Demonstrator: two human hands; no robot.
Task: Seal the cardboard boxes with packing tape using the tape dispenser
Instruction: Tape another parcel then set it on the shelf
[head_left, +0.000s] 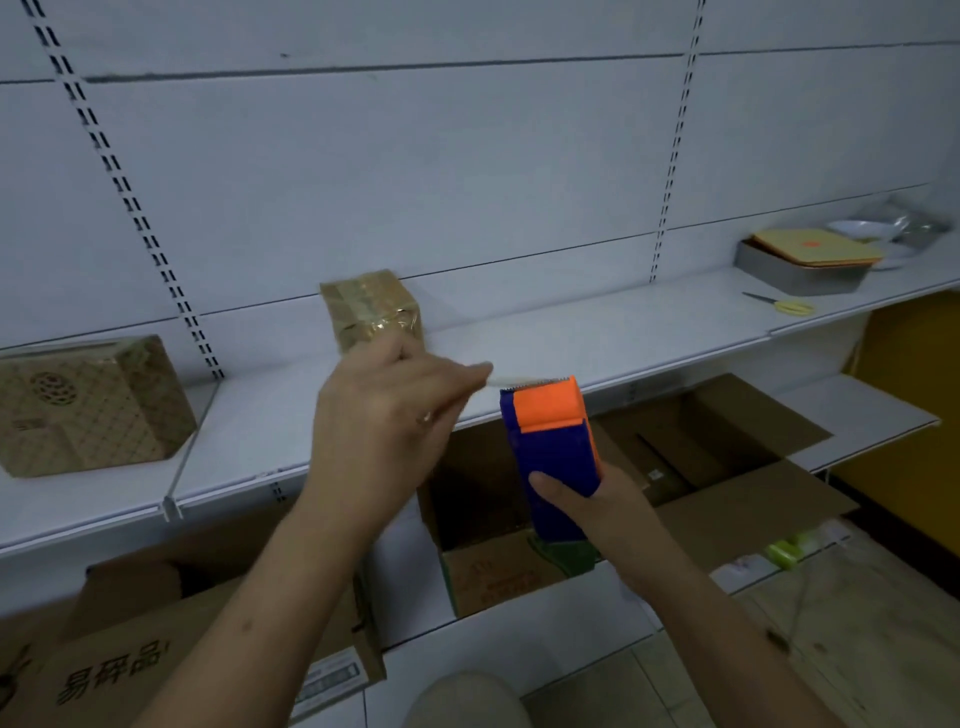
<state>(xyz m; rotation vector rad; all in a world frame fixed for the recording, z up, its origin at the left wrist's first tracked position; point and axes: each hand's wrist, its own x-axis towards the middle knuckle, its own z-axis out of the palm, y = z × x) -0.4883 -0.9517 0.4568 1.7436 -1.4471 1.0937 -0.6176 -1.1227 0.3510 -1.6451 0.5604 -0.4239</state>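
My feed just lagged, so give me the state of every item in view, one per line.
Tape dispenser: upright, held by right hand.
Tape end: pinched by left hand.
Small box: taped shut, on shelf.
Patterned box: closed, on shelf.
Floor carton: flaps open.
Scissors: lying flat.

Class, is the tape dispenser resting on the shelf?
No, the right hand holds the tape dispenser up in front of the shelf.

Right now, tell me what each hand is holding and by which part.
The right hand grips the tape dispenser by its lower body. The left hand pinches the free end of the tape pulled from the dispenser's top.
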